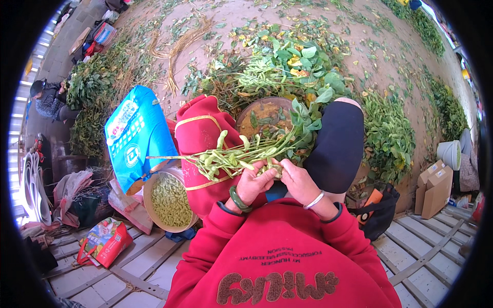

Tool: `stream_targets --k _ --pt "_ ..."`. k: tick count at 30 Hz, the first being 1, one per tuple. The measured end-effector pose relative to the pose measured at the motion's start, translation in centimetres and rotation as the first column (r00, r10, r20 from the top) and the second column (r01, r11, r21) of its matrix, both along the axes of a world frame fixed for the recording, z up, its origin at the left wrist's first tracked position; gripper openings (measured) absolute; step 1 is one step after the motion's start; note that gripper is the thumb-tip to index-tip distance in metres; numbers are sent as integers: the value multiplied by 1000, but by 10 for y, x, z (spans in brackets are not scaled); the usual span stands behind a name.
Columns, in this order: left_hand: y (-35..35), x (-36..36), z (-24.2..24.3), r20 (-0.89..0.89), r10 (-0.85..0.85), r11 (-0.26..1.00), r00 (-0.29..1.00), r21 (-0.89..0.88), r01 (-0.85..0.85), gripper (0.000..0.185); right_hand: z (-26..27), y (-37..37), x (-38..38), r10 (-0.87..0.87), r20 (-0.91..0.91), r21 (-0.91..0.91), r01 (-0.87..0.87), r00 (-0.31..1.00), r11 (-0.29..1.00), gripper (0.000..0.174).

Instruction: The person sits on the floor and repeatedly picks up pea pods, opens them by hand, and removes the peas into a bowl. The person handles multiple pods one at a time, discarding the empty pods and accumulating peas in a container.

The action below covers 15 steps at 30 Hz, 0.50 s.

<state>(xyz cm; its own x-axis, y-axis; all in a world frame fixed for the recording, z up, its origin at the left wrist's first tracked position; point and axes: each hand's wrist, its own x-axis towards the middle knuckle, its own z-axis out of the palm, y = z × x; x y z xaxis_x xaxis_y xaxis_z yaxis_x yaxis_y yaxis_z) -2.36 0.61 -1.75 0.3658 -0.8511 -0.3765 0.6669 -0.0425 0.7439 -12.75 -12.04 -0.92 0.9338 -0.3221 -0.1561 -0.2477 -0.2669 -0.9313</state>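
Note:
My left hand (pixel 252 183), with a green bangle at its wrist, has its fingers closed on green bean pods at the lower edge of a bundle of podded soybean stalks (pixel 231 156). Against it works my right hand (pixel 298 179), a silver bangle on its wrist, its fingertips pinching at the same pods. The stalks lie across my lap, over a red cloth (pixel 200 154), their leafy ends at the right. A white bucket (pixel 148 192) full of picked green pods (pixel 171 200) stands left of my lap.
A blue bag (pixel 138 131) leans over the bucket. Beyond my knees sit a round basin (pixel 265 106) and heaped bean plants (pixel 300 65). More plants (pixel 385 134) lie right. A red shopping bag (pixel 106 242), black bag (pixel 379 215) and cardboard box (pixel 435 190) stand around. Another person (pixel 50 100) sits far left.

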Motion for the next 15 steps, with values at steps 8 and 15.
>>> stream_targets --k 8,15 --pt "-2 1 6 -199 131 991 971 19 -130 22 6 3 2 -23 32 -56 25 999 998 10" --pt "-1 -2 -2 -244 213 975 946 119 -189 21 17 18 4 51 53 -171 -41 997 984 16"
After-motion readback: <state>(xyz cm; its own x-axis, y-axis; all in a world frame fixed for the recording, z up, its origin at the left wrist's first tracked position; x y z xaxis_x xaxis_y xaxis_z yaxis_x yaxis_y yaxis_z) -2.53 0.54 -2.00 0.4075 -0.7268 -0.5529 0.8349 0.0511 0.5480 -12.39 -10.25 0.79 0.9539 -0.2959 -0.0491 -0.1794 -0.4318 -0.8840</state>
